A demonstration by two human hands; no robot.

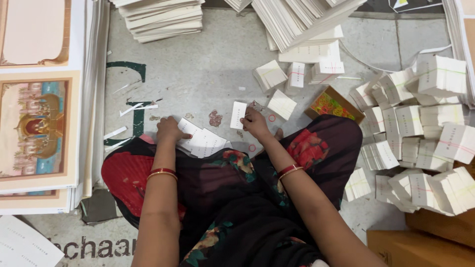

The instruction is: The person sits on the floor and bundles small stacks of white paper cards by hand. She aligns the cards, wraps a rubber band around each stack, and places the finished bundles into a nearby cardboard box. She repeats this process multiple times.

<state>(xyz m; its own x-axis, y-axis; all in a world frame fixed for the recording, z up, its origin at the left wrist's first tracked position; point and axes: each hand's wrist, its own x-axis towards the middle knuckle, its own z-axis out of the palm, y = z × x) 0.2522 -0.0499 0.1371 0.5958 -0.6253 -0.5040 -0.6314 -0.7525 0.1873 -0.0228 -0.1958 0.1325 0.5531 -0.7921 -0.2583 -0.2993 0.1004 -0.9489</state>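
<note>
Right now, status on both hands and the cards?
Left hand flat on loose white cards in lap. Right hand pinching single card, fingers closed. Banded card bundles heaped at right; nothing blocking.

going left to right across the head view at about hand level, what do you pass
large framed prints stack → left hand → loose white cards under it → single white card → right hand → small colourful box → banded white card bundles
</note>
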